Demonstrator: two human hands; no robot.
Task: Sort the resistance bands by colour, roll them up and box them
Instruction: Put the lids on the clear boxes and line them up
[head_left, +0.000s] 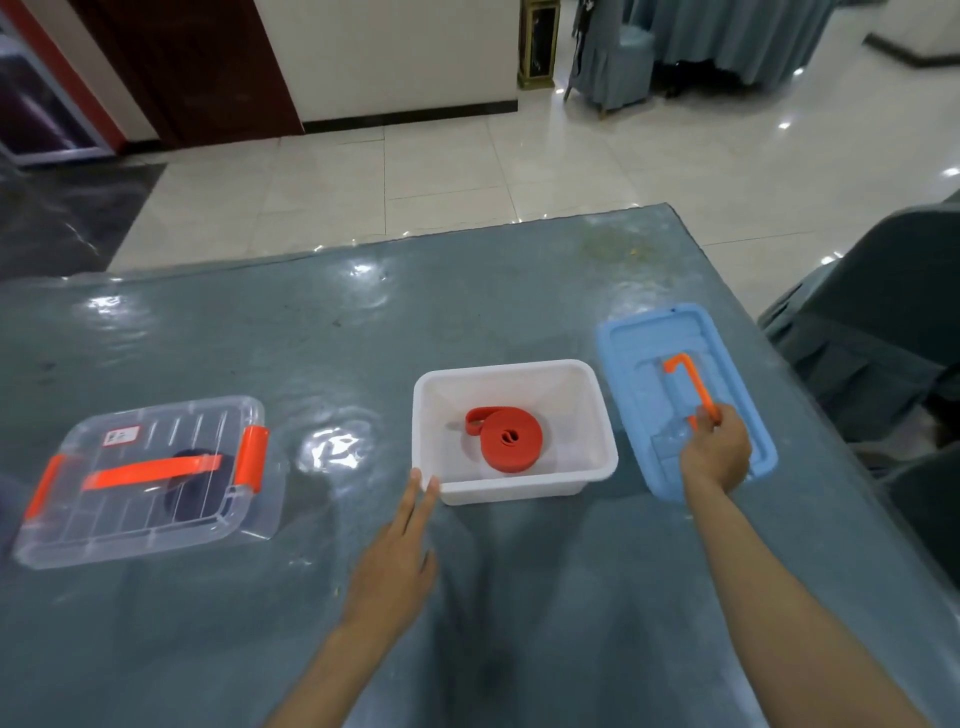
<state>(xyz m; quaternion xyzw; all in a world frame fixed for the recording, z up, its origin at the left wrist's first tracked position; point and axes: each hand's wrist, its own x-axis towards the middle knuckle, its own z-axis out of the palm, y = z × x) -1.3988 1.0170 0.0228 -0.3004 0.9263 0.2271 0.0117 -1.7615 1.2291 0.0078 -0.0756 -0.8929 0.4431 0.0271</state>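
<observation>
A rolled red resistance band (506, 440) lies inside an open white box (605, 457) in the middle of the table. To its right lies a blue lid (634, 364) with an orange handle (693, 379); my right hand (717, 452) grips that handle at its near end. My left hand (397, 561) is flat with straight fingers, its fingertips touching the white box's near left corner. At the left stands a clear box (150, 514), closed with an orange-handled lid, and a dark rolled band (179, 488) shows through it.
The table (311, 332) has a glossy grey-blue cover. A grey covered chair (883, 322) stands just beyond the right edge. Tiled floor and more covered chairs lie beyond the far edge.
</observation>
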